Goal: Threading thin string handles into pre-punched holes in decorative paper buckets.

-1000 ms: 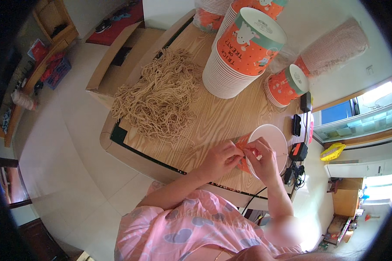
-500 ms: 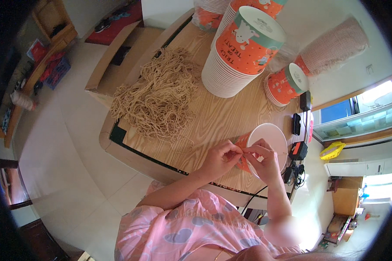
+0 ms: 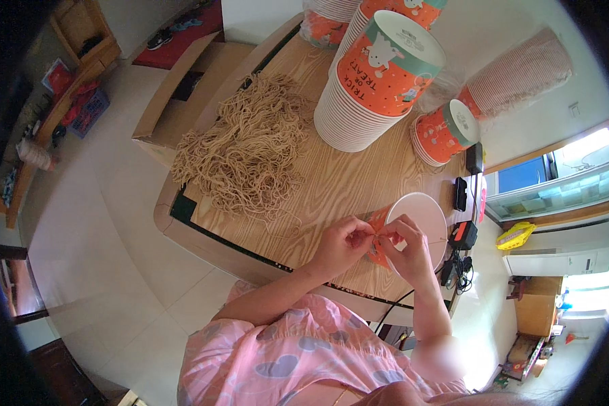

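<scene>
"What has just changed?"

"Very little: the fingers of the left hand (image 3: 344,245) have curled a touch more roundly, and they meet those of the right hand (image 3: 410,249) at the same place. I judge that the close finger work on the cup's side is still under way."

"And the grip?"

"Each thumb and fingertip are together in a pinch, the hands almost touching. Whatever lies between them is too small to tell."

"Where is the cup?"

"The orange paper cup (image 3: 429,211) is on the wood-patterned counter (image 3: 338,193), near its front edge, its white mouth showing beyond the right hand. I cannot tell whether it stands straight or tilts."

"Anything different from half a second ago?"

"Only that slight finger shift. The heap of tan string (image 3: 250,152), left of the hands, lies as it did; so do the tall stack (image 3: 358,122) and short stack (image 3: 441,135) of upturned cups behind."
</scene>
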A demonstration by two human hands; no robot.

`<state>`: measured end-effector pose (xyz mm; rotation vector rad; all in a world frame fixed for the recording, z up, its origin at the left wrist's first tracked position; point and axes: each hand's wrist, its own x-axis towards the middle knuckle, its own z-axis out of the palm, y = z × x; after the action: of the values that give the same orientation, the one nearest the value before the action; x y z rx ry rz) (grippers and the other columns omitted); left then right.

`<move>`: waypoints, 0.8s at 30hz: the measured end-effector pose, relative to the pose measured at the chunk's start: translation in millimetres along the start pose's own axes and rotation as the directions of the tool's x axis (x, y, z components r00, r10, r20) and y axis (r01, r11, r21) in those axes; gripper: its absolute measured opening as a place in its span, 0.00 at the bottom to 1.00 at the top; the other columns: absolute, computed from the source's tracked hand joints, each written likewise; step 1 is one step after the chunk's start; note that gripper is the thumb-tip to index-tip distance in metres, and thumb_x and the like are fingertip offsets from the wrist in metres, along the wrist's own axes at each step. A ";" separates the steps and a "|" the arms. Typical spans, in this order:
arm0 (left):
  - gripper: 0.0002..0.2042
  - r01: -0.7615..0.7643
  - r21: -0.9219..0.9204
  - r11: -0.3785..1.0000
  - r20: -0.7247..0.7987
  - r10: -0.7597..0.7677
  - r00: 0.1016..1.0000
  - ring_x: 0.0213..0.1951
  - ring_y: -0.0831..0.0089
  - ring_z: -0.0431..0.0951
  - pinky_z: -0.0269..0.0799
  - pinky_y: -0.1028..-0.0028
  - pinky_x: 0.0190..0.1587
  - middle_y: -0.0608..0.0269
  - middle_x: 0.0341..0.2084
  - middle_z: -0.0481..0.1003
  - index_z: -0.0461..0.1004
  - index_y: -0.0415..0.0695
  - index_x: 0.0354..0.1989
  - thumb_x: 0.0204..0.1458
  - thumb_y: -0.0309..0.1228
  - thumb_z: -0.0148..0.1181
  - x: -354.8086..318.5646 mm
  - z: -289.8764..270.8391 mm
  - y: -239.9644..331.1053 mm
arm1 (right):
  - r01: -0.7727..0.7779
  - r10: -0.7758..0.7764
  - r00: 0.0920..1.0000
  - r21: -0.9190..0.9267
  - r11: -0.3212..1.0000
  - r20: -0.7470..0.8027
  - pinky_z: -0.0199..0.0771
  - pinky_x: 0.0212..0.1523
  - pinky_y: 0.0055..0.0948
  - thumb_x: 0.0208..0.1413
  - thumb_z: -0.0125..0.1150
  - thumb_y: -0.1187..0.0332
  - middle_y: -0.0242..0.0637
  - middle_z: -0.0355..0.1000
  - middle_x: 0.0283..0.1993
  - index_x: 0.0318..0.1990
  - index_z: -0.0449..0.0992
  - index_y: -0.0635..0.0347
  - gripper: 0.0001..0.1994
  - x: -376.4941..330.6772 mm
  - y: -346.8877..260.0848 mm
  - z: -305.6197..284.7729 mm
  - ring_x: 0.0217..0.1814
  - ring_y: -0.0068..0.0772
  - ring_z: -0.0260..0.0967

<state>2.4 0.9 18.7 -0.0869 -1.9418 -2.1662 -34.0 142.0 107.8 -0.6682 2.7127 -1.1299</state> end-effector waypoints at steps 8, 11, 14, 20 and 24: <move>0.05 -0.037 0.049 0.998 -0.011 0.037 0.999 0.24 0.76 0.71 0.67 0.78 0.27 0.63 0.25 0.71 0.71 0.39 0.30 0.45 0.21 0.61 1.9 0.2 2.1 | -0.032 0.032 0.999 0.060 0.998 0.006 0.64 0.32 0.21 0.42 0.60 0.79 0.33 0.66 0.28 0.29 0.73 0.66 0.04 0.3 6.7 2.4 0.29 0.23 0.62; 0.05 -0.081 0.097 0.992 -0.015 0.083 0.996 0.23 0.75 0.71 0.67 0.78 0.26 0.63 0.25 0.71 0.72 0.39 0.30 0.45 0.21 0.62 1.5 -0.3 -1.6 | -0.035 0.036 0.999 0.067 0.997 -0.016 0.63 0.32 0.21 0.42 0.60 0.80 0.33 0.66 0.28 0.29 0.73 0.65 0.05 0.1 6.1 3.8 0.29 0.23 0.61; 0.05 -0.077 0.083 0.994 -0.025 0.080 0.997 0.23 0.76 0.71 0.66 0.78 0.25 0.62 0.24 0.71 0.74 0.38 0.30 0.45 0.22 0.62 0.0 -1.3 -3.2 | -0.032 0.034 0.999 0.055 0.998 -0.025 0.63 0.31 0.21 0.42 0.61 0.79 0.33 0.66 0.27 0.29 0.73 0.65 0.05 0.5 5.2 3.8 0.29 0.23 0.61; 0.05 -0.005 0.045 0.999 -0.010 0.005 1.000 0.24 0.77 0.72 0.68 0.78 0.26 0.62 0.24 0.72 0.78 0.39 0.32 0.47 0.23 0.62 -2.6 -1.8 -1.7 | -0.031 0.031 0.999 0.003 1.000 -0.031 0.68 0.30 0.24 0.45 0.62 0.75 0.35 0.68 0.28 0.31 0.77 0.61 0.04 -0.6 5.3 3.8 0.28 0.26 0.65; 0.05 0.111 -0.020 0.994 -0.011 -0.111 0.994 0.26 0.80 0.74 0.69 0.80 0.28 0.63 0.26 0.75 0.78 0.38 0.32 0.47 0.24 0.63 -4.1 1.1 -1.6 | -0.023 0.021 0.998 -0.041 0.999 -0.054 0.68 0.30 0.25 0.45 0.63 0.74 0.36 0.68 0.29 0.31 0.77 0.60 0.05 -3.6 5.1 7.1 0.27 0.28 0.66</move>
<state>5.9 2.6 16.5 0.0316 -1.9638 -2.2495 -30.6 142.2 99.1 -0.6204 2.7885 -1.1049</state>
